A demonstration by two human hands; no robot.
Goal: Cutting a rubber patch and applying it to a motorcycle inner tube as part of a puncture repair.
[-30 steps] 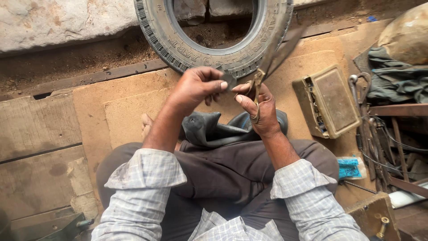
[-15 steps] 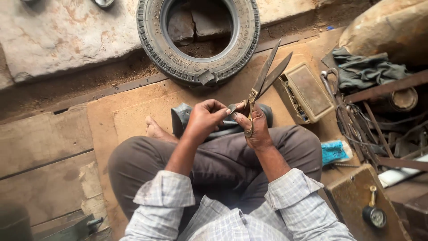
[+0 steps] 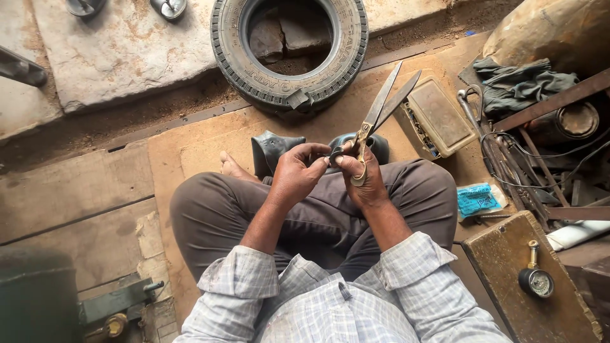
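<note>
Because it is thin, soft rubber, the small dark rubber piece (image 3: 335,154) should flex and feel light, so a pinch at its edge seems the sure hold. It is blackish, partly hidden between the fingers, above the person's lap. The left hand (image 3: 297,173) pinches it with curled fingers; the right hand (image 3: 361,179) is closed through the handles of large metal scissors (image 3: 381,108), blades parted just beyond it. Under the piece lies a black inner tube (image 3: 273,149); beyond it, a tyre (image 3: 289,47); right of it, a tan box (image 3: 438,117).
</note>
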